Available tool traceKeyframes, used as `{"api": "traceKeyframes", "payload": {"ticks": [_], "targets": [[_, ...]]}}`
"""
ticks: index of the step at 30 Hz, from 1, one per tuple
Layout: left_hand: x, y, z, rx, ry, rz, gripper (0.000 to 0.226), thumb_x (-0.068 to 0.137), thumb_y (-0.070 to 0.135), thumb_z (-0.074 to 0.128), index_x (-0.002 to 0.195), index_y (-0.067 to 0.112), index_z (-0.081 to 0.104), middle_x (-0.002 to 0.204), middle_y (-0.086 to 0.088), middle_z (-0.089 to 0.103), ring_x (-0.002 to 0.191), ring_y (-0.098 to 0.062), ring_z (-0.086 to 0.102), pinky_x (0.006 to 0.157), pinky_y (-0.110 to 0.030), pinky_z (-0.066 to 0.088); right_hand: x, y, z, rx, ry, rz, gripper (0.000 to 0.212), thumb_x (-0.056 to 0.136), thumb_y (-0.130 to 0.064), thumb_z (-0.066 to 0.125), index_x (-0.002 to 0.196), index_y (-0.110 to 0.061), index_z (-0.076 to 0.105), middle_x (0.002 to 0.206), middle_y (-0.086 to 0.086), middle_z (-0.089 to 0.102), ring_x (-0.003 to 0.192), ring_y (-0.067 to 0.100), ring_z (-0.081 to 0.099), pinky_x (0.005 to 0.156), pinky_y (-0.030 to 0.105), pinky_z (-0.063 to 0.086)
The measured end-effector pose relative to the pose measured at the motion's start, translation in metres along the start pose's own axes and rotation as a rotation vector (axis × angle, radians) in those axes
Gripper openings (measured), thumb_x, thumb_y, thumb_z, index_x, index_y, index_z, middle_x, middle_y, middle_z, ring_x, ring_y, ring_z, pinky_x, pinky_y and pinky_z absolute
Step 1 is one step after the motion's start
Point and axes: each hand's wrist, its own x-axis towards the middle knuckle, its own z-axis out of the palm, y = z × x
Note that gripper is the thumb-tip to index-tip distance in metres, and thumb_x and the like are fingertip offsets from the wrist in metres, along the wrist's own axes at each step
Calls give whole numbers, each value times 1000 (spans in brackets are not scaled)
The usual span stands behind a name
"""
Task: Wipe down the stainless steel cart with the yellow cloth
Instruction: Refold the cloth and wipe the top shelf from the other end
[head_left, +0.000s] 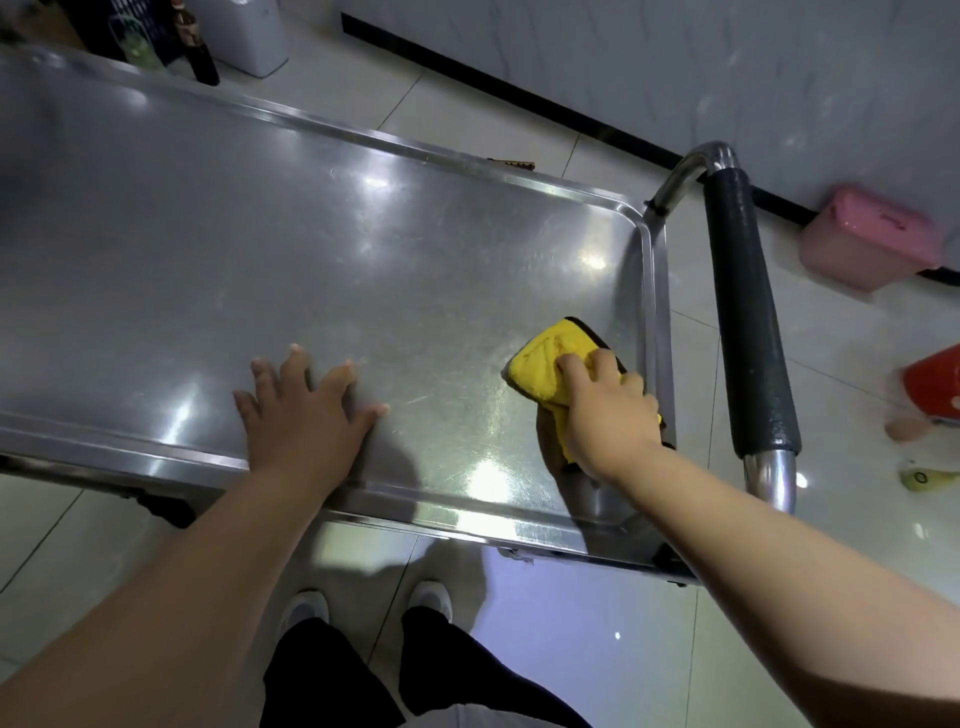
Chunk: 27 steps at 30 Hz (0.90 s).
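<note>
The stainless steel cart (260, 234) fills the middle of the view, its flat top shiny and rimmed. A yellow cloth (545, 364) with a dark edge lies on the top near the right end, close to the rim. My right hand (605, 410) grips the cloth from the near side, fingers curled into it and pressing it onto the steel. My left hand (301, 410) rests flat on the top near the front rim, fingers spread and straight. The cart's handle (748, 317), a steel tube with a black grip, stands just right of the cloth.
A pink box (867, 239) and a red container (935, 384) sit on the tiled floor to the right. A dark bottle (200, 49) and a white bin (249, 31) stand beyond the cart's far left end. My shoes (426, 600) are below the front rim.
</note>
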Motion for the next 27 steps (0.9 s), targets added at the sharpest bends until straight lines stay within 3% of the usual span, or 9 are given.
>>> {"api": "traceKeyframes", "payload": {"ticks": [4,9,13,20,24,27], "targets": [[1,1,1,2,24,0,56,84,63,46,131,33,45,148,-14,24,134,-44,16,106,-57,22,27,8,-8,94,-11,64,59,83,-8,52,134,-28,30,138,9,30,114,45,40,94,53,37],[-2,2,1,-6,29,4,56,86,61,45,135,35,41,154,-12,15,136,-40,14,111,-52,17,48,13,-15,148,-40,160,65,83,-5,55,136,-28,27,141,9,26,118,46,37,95,55,36],[-5,3,0,16,34,-4,56,87,61,42,137,37,39,156,-10,12,132,-39,20,111,-47,19,36,6,-10,89,-30,144,62,84,-8,56,136,-24,25,140,11,26,115,45,38,95,54,38],[-9,3,1,28,-2,7,57,90,59,36,142,36,30,157,-11,4,138,-38,13,112,-46,14,-3,3,2,47,-44,88,67,81,-8,57,136,-23,22,137,13,24,113,44,38,92,53,38],[-9,0,1,15,-9,43,56,91,54,42,142,34,33,157,-14,8,139,-40,12,112,-46,15,14,13,-9,128,-47,135,67,82,-6,56,137,-27,24,138,11,27,117,45,37,96,54,37],[-11,-9,2,27,-13,114,49,91,45,51,137,29,45,153,-18,20,135,-45,22,112,-48,20,20,15,-7,159,-32,166,66,85,-7,52,141,-29,23,141,9,28,119,45,37,98,53,35]]}}
